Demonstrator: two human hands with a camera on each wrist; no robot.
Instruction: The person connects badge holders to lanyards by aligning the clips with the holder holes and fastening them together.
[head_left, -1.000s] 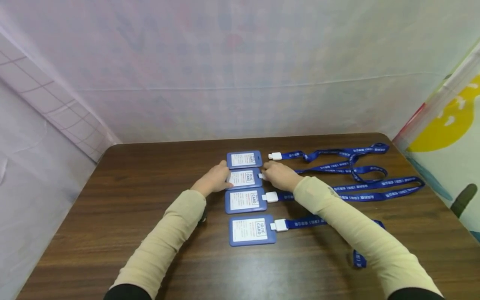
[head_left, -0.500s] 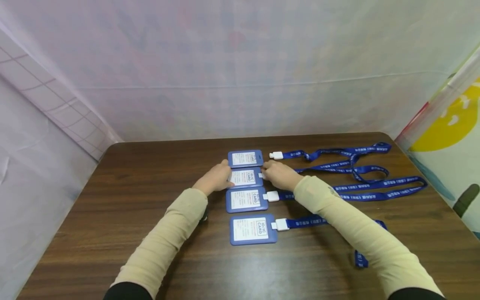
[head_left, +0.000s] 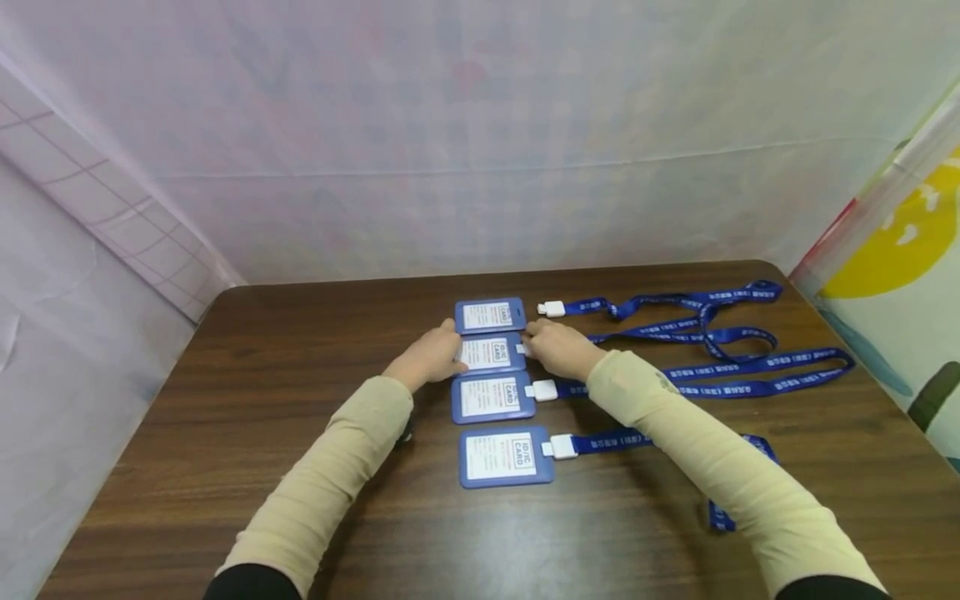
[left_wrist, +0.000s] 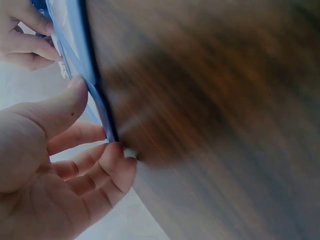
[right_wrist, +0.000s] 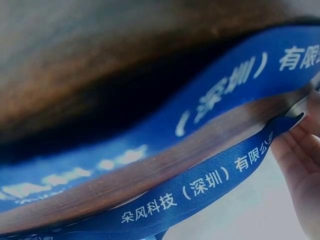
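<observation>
Blue ID card holders lie in a column on the table, each with a white card inside. My left hand [head_left: 427,358] grips the left end of the second holder from the back [head_left: 489,354], thumb on its near corner and fingers at the far one. At that holder's right end, my right hand [head_left: 558,348] pinches the white clip of a blue lanyard [right_wrist: 200,187], which my fingers mostly hide. The farthest holder [head_left: 489,316] sits just beyond, with a loose white clip [head_left: 551,309] lying apart from its slot. Nearer me, two more holders, a middle one [head_left: 491,397] and the nearest [head_left: 504,457], have clips attached.
Blue printed lanyards [head_left: 757,387] trail across the right side of the brown wooden table [head_left: 225,433], some looping over each other. My right forearm passes above the nearest lanyard [head_left: 611,442]. A pale curtain [head_left: 480,167] hangs behind the table's back edge.
</observation>
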